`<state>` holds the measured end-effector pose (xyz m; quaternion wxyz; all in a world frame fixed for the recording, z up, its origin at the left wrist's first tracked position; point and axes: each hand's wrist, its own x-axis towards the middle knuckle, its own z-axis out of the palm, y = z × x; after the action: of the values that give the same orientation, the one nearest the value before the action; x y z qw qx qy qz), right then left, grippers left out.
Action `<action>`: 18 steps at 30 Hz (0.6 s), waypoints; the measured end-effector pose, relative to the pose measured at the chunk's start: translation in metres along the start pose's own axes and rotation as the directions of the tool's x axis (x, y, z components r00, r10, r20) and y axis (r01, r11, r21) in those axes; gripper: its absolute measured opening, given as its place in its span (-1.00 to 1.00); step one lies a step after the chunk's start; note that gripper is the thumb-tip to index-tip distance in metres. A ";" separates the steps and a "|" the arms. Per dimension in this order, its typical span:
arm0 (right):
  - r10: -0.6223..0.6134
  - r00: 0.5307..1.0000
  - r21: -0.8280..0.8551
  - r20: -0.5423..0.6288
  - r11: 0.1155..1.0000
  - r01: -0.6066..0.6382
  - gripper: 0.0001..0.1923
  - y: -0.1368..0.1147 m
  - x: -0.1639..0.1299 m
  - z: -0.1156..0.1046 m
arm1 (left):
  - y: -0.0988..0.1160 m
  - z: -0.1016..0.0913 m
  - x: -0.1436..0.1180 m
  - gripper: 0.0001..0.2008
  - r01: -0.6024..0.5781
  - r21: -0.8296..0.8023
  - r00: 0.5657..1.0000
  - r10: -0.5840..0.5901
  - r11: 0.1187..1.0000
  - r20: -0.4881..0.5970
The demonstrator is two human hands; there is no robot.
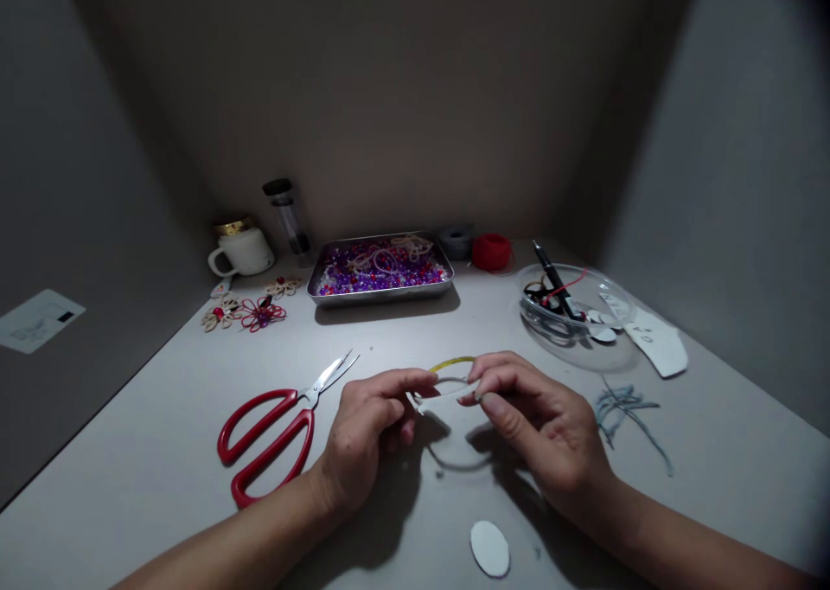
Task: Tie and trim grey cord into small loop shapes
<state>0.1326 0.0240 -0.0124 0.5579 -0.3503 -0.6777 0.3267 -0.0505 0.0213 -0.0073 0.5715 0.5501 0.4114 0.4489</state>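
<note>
Between my two hands is a thin looped band (449,397), white on the near side and yellow at the far side, raised over the table with its shadow below. My left hand (369,426) pinches its left end between the fingers. With thumb and fingertips, my right hand (538,426) grips the right end. Exactly what the band is I cannot make out. Red-handled scissors (278,434) lie partly open left of my left hand. A white oval disc (489,548) rests on the table nearer to me.
A metal tray (382,294) of purple and red beads stands at the back, beside a red thread ball (491,252). Left are a mug (246,251), a clear tube (289,218) and beaded flowers (261,313). Right are a clear dish (522,309) and blue thread scraps (626,408).
</note>
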 end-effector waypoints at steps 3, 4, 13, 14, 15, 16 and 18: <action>0.007 1.000 0.042 -0.007 0.999 -0.006 -0.86 0.001 0.001 -0.001 | 0.004 0.003 0.002 -0.76 -0.076 0.142 0.997 0.074 0.987 0.018; 0.017 1.000 0.041 -0.010 0.999 -0.017 -0.86 0.001 0.001 -0.001 | 0.005 0.004 0.002 -0.80 -0.139 0.202 0.990 0.134 0.970 0.037; -0.396 0.906 -0.363 0.148 0.831 0.423 -0.79 -0.002 -0.010 -0.001 | -0.004 0.009 0.001 -0.83 -0.475 0.542 0.847 0.526 0.693 0.070; -0.421 0.887 -0.380 0.191 0.801 0.462 -0.77 -0.003 -0.010 -0.001 | -0.005 0.009 0.000 -0.83 -0.492 0.553 0.840 0.533 0.672 0.100; -0.443 0.869 -0.402 0.220 0.771 0.495 -0.75 -0.004 -0.009 -0.001 | -0.006 0.009 -0.001 -0.82 -0.509 0.561 0.833 0.539 0.654 0.127; -0.463 0.853 -0.424 0.240 0.740 0.521 -0.74 -0.004 -0.008 -0.001 | -0.007 0.009 -0.002 -0.82 -0.520 0.566 0.827 0.542 0.639 0.148; -0.490 0.831 -0.463 0.262 0.692 0.554 -0.75 -0.005 -0.005 -0.001 | -0.008 0.010 -0.003 -0.81 -0.529 0.574 0.825 0.538 0.625 0.175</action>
<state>0.1339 0.0170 -0.0107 0.4703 -0.2603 -0.8430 -0.0212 -0.0414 0.0155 -0.0145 0.2054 0.7953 0.3540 0.4473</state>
